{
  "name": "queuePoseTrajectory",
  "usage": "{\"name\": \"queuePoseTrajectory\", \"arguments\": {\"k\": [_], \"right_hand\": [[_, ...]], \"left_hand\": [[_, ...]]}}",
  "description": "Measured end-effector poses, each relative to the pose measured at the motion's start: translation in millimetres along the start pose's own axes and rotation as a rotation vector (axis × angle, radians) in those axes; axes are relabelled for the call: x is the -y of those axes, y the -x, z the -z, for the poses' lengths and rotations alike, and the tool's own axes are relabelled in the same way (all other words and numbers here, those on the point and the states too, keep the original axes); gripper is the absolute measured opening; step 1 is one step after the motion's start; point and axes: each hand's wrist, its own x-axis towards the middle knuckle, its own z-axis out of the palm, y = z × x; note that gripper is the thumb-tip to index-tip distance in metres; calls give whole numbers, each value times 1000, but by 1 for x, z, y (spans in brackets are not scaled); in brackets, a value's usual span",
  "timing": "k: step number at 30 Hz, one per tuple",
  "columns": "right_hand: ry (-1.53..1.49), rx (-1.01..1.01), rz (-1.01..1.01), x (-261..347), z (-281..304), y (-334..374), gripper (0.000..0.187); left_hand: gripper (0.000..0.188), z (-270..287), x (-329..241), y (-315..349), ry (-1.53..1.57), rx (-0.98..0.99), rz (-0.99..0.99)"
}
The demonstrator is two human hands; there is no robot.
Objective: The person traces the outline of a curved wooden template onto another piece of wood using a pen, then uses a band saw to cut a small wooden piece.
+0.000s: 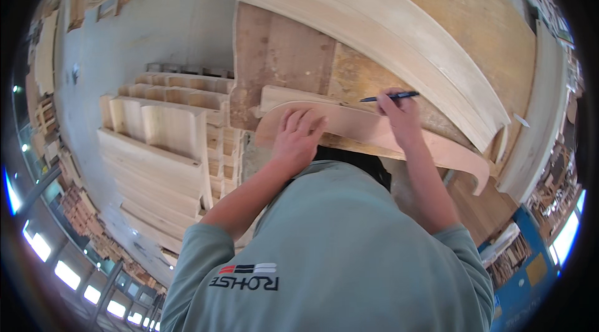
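On pinkish curved board [351,120], unclenched left hand [298,143] best pressed flat; at far edge, black pen [407,94] grasped by right hand [402,115].

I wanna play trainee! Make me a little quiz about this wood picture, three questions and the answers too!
1. Pick one. What is in the person's right hand?
A) a hammer
B) a dark pen
C) a paintbrush

2. True or false: the left hand is lifted away from the curved, pinkish board.

3. Fill in the gap: the pen's tip points toward the person's ____ side.

Key:
1. B, a dark pen.
2. False; the left hand rests on that board, near its rounded left end.
3. left
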Motion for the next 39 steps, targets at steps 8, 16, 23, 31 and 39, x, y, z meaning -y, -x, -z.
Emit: {"name": "queuePoseTrajectory", "arguments": {"k": [8,16,23,31,39], "right_hand": [[-16,8,-238,5,-31,-23,31],[197,57,-105,8,-26,-21,32],[169,53,-164,-4,-27,-29,29],[257,108,-129,-7,-39,-35,32],[330,103,-131,-6,-42,-42,32]], "left_hand": [[68,-5,2,-1,3,-19,-6],[67,-1,9,-3,-10,-37,-50],[54,5,5,-6,33,-40,-33],[55,4,5,-5,31,-33,-30],[70,-2,9,-1,-14,-8,-50]]}}
